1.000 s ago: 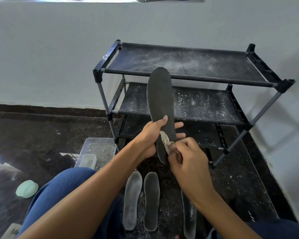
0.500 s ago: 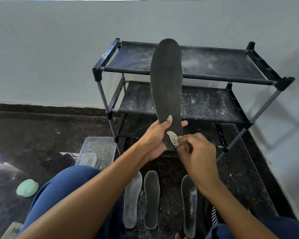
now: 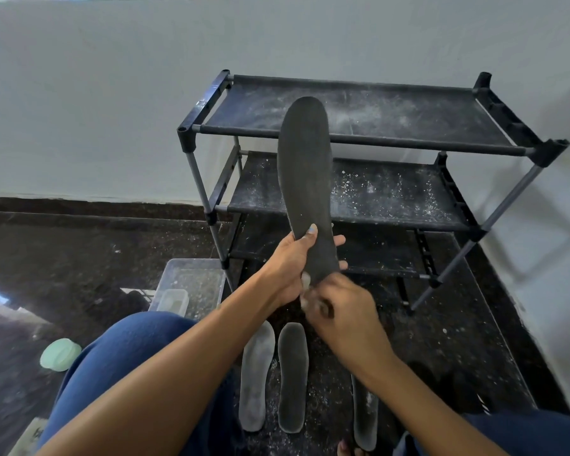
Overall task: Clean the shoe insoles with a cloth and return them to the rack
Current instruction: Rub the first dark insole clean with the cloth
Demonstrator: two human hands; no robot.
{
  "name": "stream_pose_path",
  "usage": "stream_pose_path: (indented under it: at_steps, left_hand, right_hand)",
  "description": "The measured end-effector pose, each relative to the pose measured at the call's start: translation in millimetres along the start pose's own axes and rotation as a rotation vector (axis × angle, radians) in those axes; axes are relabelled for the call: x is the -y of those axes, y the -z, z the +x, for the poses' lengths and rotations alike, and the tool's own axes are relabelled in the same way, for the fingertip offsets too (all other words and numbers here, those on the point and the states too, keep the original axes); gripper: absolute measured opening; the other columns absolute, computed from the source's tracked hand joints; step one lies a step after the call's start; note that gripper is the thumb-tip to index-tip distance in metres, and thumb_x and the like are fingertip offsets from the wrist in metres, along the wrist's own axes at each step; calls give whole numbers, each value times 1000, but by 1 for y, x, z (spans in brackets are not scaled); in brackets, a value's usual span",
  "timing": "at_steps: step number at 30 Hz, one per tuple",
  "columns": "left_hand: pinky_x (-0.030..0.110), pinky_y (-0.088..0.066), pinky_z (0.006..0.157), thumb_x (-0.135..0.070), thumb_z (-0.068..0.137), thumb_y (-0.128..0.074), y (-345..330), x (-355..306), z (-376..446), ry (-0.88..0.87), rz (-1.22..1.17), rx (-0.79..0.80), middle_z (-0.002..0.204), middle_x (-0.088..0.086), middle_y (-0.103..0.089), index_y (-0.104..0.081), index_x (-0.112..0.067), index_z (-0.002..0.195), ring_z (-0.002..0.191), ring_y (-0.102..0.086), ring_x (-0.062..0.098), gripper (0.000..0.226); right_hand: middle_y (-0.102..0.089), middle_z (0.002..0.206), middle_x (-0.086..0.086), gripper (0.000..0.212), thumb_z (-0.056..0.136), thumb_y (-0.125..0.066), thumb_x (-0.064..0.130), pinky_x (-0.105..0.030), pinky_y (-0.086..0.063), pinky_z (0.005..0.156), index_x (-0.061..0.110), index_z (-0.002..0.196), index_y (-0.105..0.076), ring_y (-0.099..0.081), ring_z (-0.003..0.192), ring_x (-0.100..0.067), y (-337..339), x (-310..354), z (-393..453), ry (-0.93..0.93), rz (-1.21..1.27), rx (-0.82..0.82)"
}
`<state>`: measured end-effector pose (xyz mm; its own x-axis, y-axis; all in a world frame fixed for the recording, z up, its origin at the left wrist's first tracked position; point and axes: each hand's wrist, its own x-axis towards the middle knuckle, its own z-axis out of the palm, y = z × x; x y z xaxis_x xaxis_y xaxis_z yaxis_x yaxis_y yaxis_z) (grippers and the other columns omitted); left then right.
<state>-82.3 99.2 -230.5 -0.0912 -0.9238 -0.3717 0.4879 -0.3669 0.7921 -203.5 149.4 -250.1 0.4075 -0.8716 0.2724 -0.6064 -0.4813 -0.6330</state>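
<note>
Before the dusty rack (image 3: 359,139), left hand (image 3: 290,264) grips an upright insole (image 3: 306,192); right hand (image 3: 336,307) pinches a cloth (image 3: 306,280).

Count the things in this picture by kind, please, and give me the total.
Insoles: 4, one held, three on the floor
Cloths: 1
Racks: 1
Clear containers: 1
Green lids: 1
Total: 8

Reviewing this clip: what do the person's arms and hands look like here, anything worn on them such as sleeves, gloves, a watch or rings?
Both forearms are bare as far as the frame shows: no sleeves, gloves or watch visible. The left hand has a pale bluish coating on the thumbnail. The right hand is motion-blurred, so rings or nail colour cannot be told. Blue trousers cover the legs below.
</note>
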Motion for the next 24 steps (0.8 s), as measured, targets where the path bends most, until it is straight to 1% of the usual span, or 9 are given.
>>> stream_pose_path:
  at_steps: [2,4,7,9,12,15,19,22,24]
  left_hand:
    - [54,-56,75,-32,102,-38,7,-3,1,-2,63,6,118,9,-68,-47,-15,127,94,-66,38,32]
    - [52,-56,75,-32,102,-38,12,0,2,12,165,-11,115,6,-69,-50,-16,126,95,-67,32,32]
    - [48,-51,89,-29,103,-38,18,18,7,45,256,-58,113,6,-69,-53,-14,125,98,-63,25,31]
    - [47,-47,96,-29,103,-38,23,32,11,85,321,-68,114,5,-68,-58,-17,115,104,-62,22,26]
    - [43,-50,83,-29,102,-41,26,46,19,174,340,-95,102,7,-67,-60,-14,107,87,-63,22,25]
    - [38,-50,76,-29,102,-40,32,59,26,295,232,-104,95,8,-66,-61,-11,103,82,-62,22,28]
    - [37,-49,73,-27,101,-41,47,97,32,455,97,-183,89,11,-66,-62,-5,98,78,-61,25,31]
    - [36,-49,72,-24,100,-43,58,134,40,527,88,-237,88,14,-65,-60,0,97,76,-61,26,30]
    - [36,-47,68,-20,99,-46,60,157,45,549,116,-294,83,14,-61,-57,0,90,72,-58,26,24]
  right_hand:
    - [-60,77,1,18,85,-64,27,-30,-52,64,17,71,-63,-59,67,-12,3,-4,-1,-153,-129,186]
    - [-66,85,0,7,82,-67,25,-30,-55,73,18,82,-68,-64,77,-13,14,-15,4,-393,-220,350]
    - [-70,90,-1,9,78,-70,13,-27,-56,74,19,84,-70,-67,80,-15,35,-38,16,-626,-242,466]
    - [-69,89,-2,16,79,-69,4,-28,-56,71,17,88,-68,-68,77,-15,41,-50,21,-692,53,480]
    - [-68,95,-2,27,81,-60,-7,-33,-52,74,16,94,-67,-64,81,-16,33,-62,21,-728,647,385]
    - [-68,93,-1,32,80,-57,-7,-25,-49,66,18,96,-68,-62,74,-13,8,-77,18,-828,874,396]
    - [-69,87,-7,29,78,-57,-6,-24,-52,61,13,94,-71,-61,70,-15,-28,-101,6,-1000,804,435]
    - [-71,87,-14,24,68,-68,-3,-39,-55,79,4,90,-74,-64,75,-21,-49,-120,-3,-1091,633,432]
    - [-71,77,-10,16,63,-73,2,-32,-57,68,2,79,-72,-64,69,-18,-61,-131,-7,-1114,469,461]
